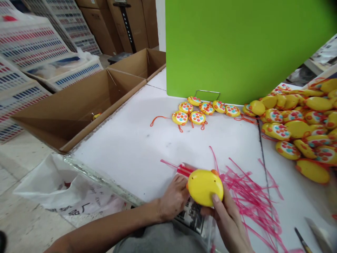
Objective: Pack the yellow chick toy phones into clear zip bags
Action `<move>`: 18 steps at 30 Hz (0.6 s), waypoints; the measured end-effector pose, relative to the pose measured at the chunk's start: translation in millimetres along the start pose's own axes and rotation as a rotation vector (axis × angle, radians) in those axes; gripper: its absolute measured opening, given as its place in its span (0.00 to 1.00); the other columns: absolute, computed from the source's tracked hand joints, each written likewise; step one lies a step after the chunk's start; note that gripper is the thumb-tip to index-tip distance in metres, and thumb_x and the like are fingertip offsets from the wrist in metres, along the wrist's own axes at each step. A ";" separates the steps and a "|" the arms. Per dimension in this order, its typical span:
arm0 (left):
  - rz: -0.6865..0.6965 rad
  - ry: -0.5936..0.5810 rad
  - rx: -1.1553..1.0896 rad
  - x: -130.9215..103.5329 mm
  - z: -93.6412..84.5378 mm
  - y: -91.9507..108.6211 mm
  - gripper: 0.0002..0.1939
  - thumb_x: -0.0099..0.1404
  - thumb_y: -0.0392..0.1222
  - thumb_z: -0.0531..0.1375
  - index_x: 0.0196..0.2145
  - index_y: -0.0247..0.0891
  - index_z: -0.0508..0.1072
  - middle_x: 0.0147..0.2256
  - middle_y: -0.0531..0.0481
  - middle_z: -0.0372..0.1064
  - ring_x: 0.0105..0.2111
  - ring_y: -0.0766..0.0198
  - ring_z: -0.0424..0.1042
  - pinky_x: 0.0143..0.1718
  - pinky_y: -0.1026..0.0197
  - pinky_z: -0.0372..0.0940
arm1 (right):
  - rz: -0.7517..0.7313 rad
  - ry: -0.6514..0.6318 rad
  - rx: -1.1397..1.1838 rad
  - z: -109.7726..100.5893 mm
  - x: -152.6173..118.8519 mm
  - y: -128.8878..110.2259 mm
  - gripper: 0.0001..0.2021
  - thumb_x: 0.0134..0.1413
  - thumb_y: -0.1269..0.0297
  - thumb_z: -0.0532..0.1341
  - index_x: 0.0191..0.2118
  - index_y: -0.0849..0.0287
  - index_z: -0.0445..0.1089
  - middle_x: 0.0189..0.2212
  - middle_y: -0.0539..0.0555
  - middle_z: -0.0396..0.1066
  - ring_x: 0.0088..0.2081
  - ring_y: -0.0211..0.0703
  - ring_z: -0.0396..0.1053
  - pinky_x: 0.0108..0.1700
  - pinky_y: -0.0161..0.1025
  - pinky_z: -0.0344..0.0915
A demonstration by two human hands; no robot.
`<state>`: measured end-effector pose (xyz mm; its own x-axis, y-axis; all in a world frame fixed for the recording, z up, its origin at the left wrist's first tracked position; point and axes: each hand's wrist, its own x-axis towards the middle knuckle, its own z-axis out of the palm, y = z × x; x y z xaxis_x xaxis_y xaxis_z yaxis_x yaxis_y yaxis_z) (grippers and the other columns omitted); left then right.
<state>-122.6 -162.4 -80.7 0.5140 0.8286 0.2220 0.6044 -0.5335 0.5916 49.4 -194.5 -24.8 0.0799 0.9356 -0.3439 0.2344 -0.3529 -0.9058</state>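
A rounded yellow plastic toy (202,189) with small orange knobs and screw holes is in my right hand (228,218), its plain back facing up and the thumb pressed on its lower edge. Just left of it, my left hand (173,197) is closed, fingers curled under; what they grip is hidden. Beside its knuckles lies a red-pink bundle (185,169) with a thin strip running off to the left. Below both hands is a clear plastic packet with a black-and-white print (193,215). Loose pink plastic strips (255,196) lie tangled to the right.
Several button-faced yellow toys (198,118) with orange cords sit before a green board (237,49). A big pile of them (297,130) is at right. A knife-like tool (302,239) lies lower right. Cardboard boxes (126,75) and a white sack (86,196) stand left.
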 end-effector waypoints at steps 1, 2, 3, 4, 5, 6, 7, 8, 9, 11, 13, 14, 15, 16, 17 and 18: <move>0.015 -0.017 0.030 -1.0 -1.1 1.0 0.11 0.66 0.38 0.50 0.41 0.36 0.69 0.42 0.45 0.69 0.43 0.57 0.62 0.49 0.54 0.56 | -0.049 -0.013 -0.032 4.9 6.5 -2.7 0.32 0.58 0.49 0.50 0.64 0.57 0.45 0.51 0.60 0.65 0.28 0.41 0.72 0.35 0.40 0.71; 0.032 -0.039 0.060 -2.3 -2.8 2.2 0.10 0.65 0.37 0.51 0.42 0.36 0.69 0.42 0.44 0.69 0.45 0.56 0.62 0.51 0.53 0.54 | -0.096 -0.027 -0.094 8.2 12.4 -5.0 0.31 0.59 0.50 0.49 0.64 0.57 0.44 0.49 0.60 0.67 0.28 0.41 0.72 0.35 0.40 0.71; 0.052 -0.061 0.087 -4.0 -5.2 3.8 0.09 0.64 0.36 0.52 0.41 0.36 0.69 0.42 0.44 0.69 0.46 0.57 0.62 0.54 0.52 0.51 | -0.142 -0.044 -0.175 9.9 17.1 -6.7 0.30 0.59 0.51 0.49 0.63 0.57 0.46 0.47 0.59 0.68 0.28 0.41 0.72 0.35 0.40 0.71; 0.070 -0.082 0.106 -5.8 -8.2 5.6 0.08 0.64 0.35 0.52 0.40 0.36 0.69 0.40 0.45 0.70 0.46 0.57 0.62 0.56 0.51 0.49 | -0.200 -0.067 -0.263 9.7 20.4 -7.3 0.28 0.59 0.52 0.49 0.62 0.57 0.48 0.45 0.59 0.70 0.30 0.43 0.72 0.36 0.40 0.70; 0.086 -0.095 0.116 -7.5 -12.0 7.6 0.07 0.63 0.35 0.52 0.38 0.36 0.69 0.38 0.46 0.71 0.45 0.58 0.63 0.57 0.50 0.47 | -0.248 -0.091 -0.349 8.0 22.4 -6.9 0.27 0.59 0.53 0.49 0.62 0.57 0.50 0.43 0.58 0.71 0.33 0.45 0.73 0.37 0.40 0.70; 0.093 -0.091 0.118 -9.0 -16.6 9.7 0.07 0.63 0.34 0.52 0.36 0.36 0.69 0.35 0.47 0.71 0.43 0.59 0.64 0.58 0.50 0.46 | -0.281 -0.115 -0.423 4.9 23.1 -5.5 0.26 0.60 0.54 0.49 0.61 0.57 0.52 0.42 0.58 0.72 0.35 0.46 0.73 0.38 0.40 0.70; 0.092 -0.074 0.110 -10.2 -22.1 11.5 0.07 0.64 0.34 0.51 0.35 0.37 0.69 0.34 0.48 0.71 0.42 0.60 0.64 0.58 0.50 0.46 | -0.300 -0.139 -0.475 1.0 22.9 -3.3 0.25 0.60 0.55 0.49 0.61 0.58 0.52 0.41 0.57 0.73 0.37 0.46 0.73 0.39 0.39 0.70; 0.084 -0.045 0.091 -10.9 -28.5 12.7 0.08 0.65 0.34 0.51 0.35 0.37 0.69 0.33 0.49 0.71 0.41 0.61 0.65 0.58 0.50 0.46 | -0.312 -0.157 -0.509 -3.3 22.0 -0.7 0.25 0.61 0.56 0.48 0.61 0.58 0.52 0.39 0.57 0.73 0.37 0.46 0.73 0.38 0.39 0.70; 0.069 -0.008 0.059 -11.0 -35.5 13.2 0.08 0.65 0.34 0.50 0.36 0.37 0.69 0.33 0.49 0.71 0.41 0.61 0.65 0.57 0.51 0.48 | -0.316 -0.162 -0.535 -7.6 20.8 2.2 0.24 0.61 0.56 0.48 0.61 0.59 0.52 0.38 0.57 0.74 0.36 0.46 0.73 0.37 0.39 0.70; -0.007 0.092 -0.037 -9.7 -50.0 11.5 0.09 0.66 0.35 0.50 0.39 0.36 0.70 0.35 0.47 0.71 0.41 0.61 0.65 0.53 0.54 0.54 | -0.311 -0.152 -0.578 -14.8 18.2 7.1 0.25 0.61 0.55 0.48 0.60 0.58 0.53 0.34 0.56 0.74 0.32 0.46 0.73 0.33 0.38 0.70; -0.185 0.163 -0.156 -6.4 -61.7 7.3 0.10 0.66 0.37 0.50 0.41 0.35 0.70 0.38 0.45 0.71 0.41 0.61 0.66 0.46 0.58 0.60 | -0.308 -0.135 -0.607 -18.8 16.1 10.0 0.25 0.60 0.54 0.48 0.60 0.58 0.54 0.32 0.55 0.74 0.30 0.46 0.73 0.31 0.38 0.69; -0.304 0.166 -0.222 -4.4 -65.3 4.9 0.11 0.66 0.38 0.51 0.41 0.34 0.70 0.37 0.45 0.71 0.39 0.61 0.67 0.42 0.60 0.61 | -0.303 -0.136 -0.614 -19.6 15.4 10.7 0.25 0.60 0.54 0.48 0.60 0.58 0.54 0.32 0.55 0.74 0.30 0.46 0.73 0.30 0.38 0.69; -0.416 0.137 -0.292 -2.1 -67.1 2.6 0.11 0.65 0.39 0.52 0.40 0.34 0.70 0.36 0.46 0.72 0.37 0.61 0.68 0.38 0.62 0.62 | -0.294 -0.141 -0.617 -19.9 14.8 10.9 0.25 0.60 0.54 0.47 0.60 0.59 0.53 0.32 0.56 0.74 0.30 0.46 0.73 0.30 0.38 0.69; -0.504 0.086 -0.361 0.1 -67.0 0.6 0.11 0.64 0.41 0.53 0.39 0.34 0.71 0.34 0.46 0.72 0.35 0.62 0.69 0.35 0.63 0.62 | -0.285 -0.146 -0.619 -19.8 14.5 10.8 0.26 0.61 0.54 0.46 0.61 0.61 0.52 0.32 0.56 0.74 0.31 0.46 0.72 0.30 0.38 0.69; -0.559 0.026 -0.430 2.2 -65.3 -1.0 0.11 0.63 0.41 0.53 0.37 0.34 0.72 0.32 0.47 0.73 0.32 0.62 0.70 0.32 0.64 0.62 | -0.276 -0.148 -0.624 -19.6 14.3 10.2 0.27 0.61 0.54 0.44 0.61 0.63 0.51 0.33 0.58 0.74 0.31 0.47 0.72 0.31 0.39 0.68; -0.586 -0.025 -0.491 4.4 -62.5 -2.3 0.10 0.62 0.41 0.54 0.34 0.33 0.72 0.30 0.49 0.72 0.30 0.63 0.70 0.30 0.65 0.61 | -0.268 -0.150 -0.631 -19.5 14.4 9.0 0.27 0.61 0.53 0.43 0.61 0.64 0.50 0.33 0.59 0.74 0.32 0.47 0.72 0.31 0.39 0.68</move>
<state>-159.8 -146.9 -32.7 0.2099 0.9457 -0.2482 0.4455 0.1335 0.8853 71.6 -184.0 -33.1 -0.1829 0.9625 -0.2002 0.7486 0.0043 -0.6630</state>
